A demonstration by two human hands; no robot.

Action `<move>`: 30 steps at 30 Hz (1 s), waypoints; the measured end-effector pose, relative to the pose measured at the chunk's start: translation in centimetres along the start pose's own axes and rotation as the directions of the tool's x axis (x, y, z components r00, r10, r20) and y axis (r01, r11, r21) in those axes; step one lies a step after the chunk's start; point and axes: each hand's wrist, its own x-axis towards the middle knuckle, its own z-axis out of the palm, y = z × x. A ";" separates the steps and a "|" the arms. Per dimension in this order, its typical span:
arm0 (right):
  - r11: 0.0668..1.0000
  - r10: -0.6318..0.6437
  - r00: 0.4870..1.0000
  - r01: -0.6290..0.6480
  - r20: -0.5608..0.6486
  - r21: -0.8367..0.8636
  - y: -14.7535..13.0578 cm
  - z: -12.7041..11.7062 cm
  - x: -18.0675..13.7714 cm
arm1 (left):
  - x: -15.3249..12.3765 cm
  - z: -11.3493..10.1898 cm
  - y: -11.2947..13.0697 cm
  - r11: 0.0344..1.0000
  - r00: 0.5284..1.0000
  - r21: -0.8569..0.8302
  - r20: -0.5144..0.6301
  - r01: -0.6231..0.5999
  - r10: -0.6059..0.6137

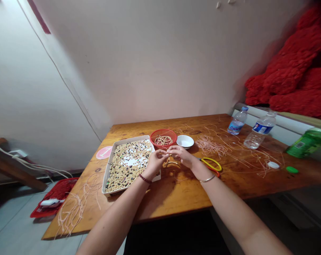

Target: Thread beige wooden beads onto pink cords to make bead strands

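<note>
My left hand (155,162) and my right hand (182,156) meet above the wooden table (173,198), their fingertips pinching a thin cord (167,151). Just below them, a short curved strand of beads (172,163) shows, and its link to the cord is hidden. Beside my left hand stands a white tray (131,139) full of mixed tan and dark beads. A red plastic basket (162,137) holding several bead loops sits just beyond my fingers. Nearer my right hand lie yellow-handled scissors (212,164) and a tangle of peach cord (210,146).
A small white dish (185,141) stands by the basket. Loose cords spread across the table's right side and front left corner. Two water bottles (259,130) and a green bottle (307,143) stand at the right edge. Walls border the table's back and left.
</note>
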 end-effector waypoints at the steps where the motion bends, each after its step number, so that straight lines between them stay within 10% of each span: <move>1: 1.000 -0.008 1.000 0.007 -0.015 -0.018 0.1 0.0 0.0 | 0.0 0.0 0.0 1.000 1.000 -0.004 0.001 0.000 0.000; 22: 0.999 0.009 0.978 -0.016 -0.210 -0.032 0.5 0.3 0.5 | 0.2 0.3 0.3 0.986 0.970 -0.077 -0.207 -0.150 0.132; 30: 0.996 0.090 0.992 -0.090 -0.088 0.006 0.3 -0.1 0.3 | 0.4 -0.1 0.3 0.969 0.941 -0.183 -0.324 -0.165 0.099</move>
